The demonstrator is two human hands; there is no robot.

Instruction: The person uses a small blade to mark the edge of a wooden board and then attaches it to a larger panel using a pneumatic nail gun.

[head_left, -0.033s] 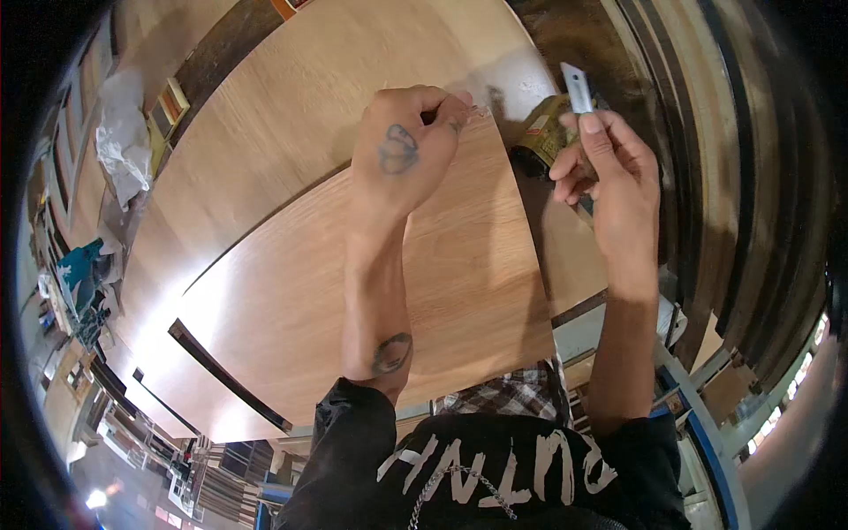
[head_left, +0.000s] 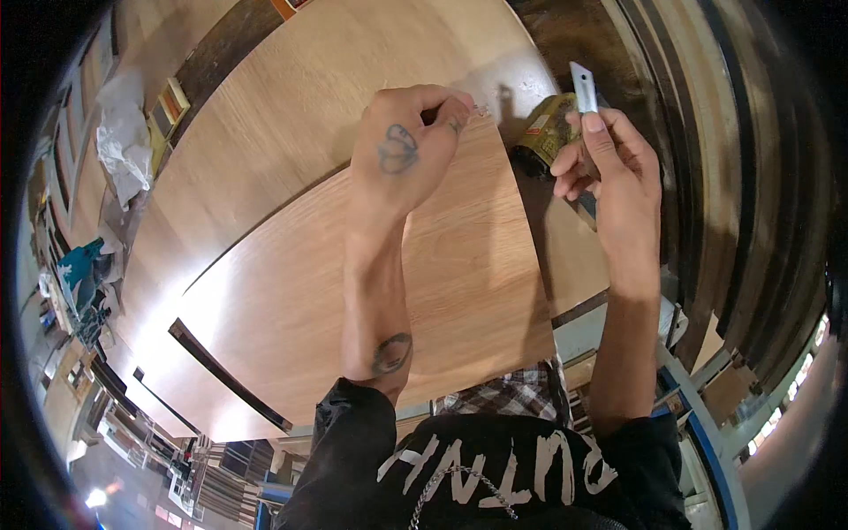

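A light wood-grain panel (head_left: pixel 442 265) lies on a larger board in front of me. My left hand (head_left: pixel 406 150) rests at the panel's far right corner, its fingers curled and pinching a small pale sliver (head_left: pixel 480 110) at the edge. My right hand (head_left: pixel 609 168) is raised just right of the panel and grips a thin flat metal blade (head_left: pixel 583 87) that points upward between thumb and fingers. A dark can with a yellowish label (head_left: pixel 543 132) stands between the two hands, partly hidden by my right hand.
The larger wood board (head_left: pixel 291 115) extends far and left. Crumpled white plastic (head_left: pixel 124 141) and a teal tool (head_left: pixel 79 265) lie at the left. Stacked dark and light panels (head_left: pixel 733 177) line the right side. A dark strip (head_left: pixel 221 375) lies on the near left.
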